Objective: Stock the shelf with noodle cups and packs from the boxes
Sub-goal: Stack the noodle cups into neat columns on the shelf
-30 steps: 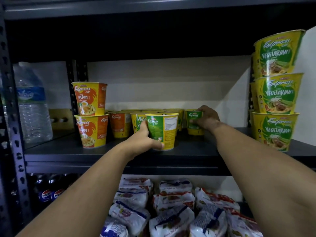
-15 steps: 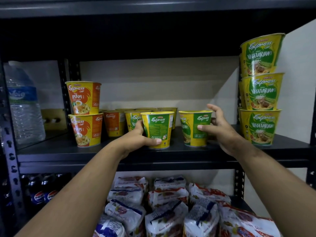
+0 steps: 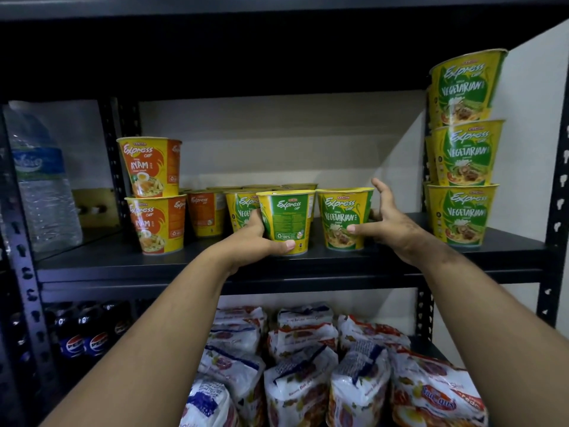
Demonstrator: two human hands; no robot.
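My left hand [image 3: 257, 238] grips a green and yellow noodle cup [image 3: 286, 221] that stands near the front of the dark metal shelf [image 3: 215, 266], thumb across its base. Just right of it stands a second green Vegetarian cup [image 3: 341, 220]. My right hand [image 3: 391, 223] is at this cup's right side with fingers spread and the thumb tip against its lower wall. Behind these, more green and orange cups [image 3: 206, 212] stand in rows. Two orange Ayam cups [image 3: 154, 195] are stacked at the left.
A stack of three green Vegetarian cups [image 3: 465, 149] stands at the shelf's right end. A large water bottle [image 3: 40, 186] is at the far left. On the shelf below lie several noodle packs [image 3: 301, 374], with cola bottles [image 3: 83, 337] to their left.
My right hand pulled a green cup from the back of the shelf to the front beside the left-hand cup, then loosened its fingers. My left hand kept its grip.
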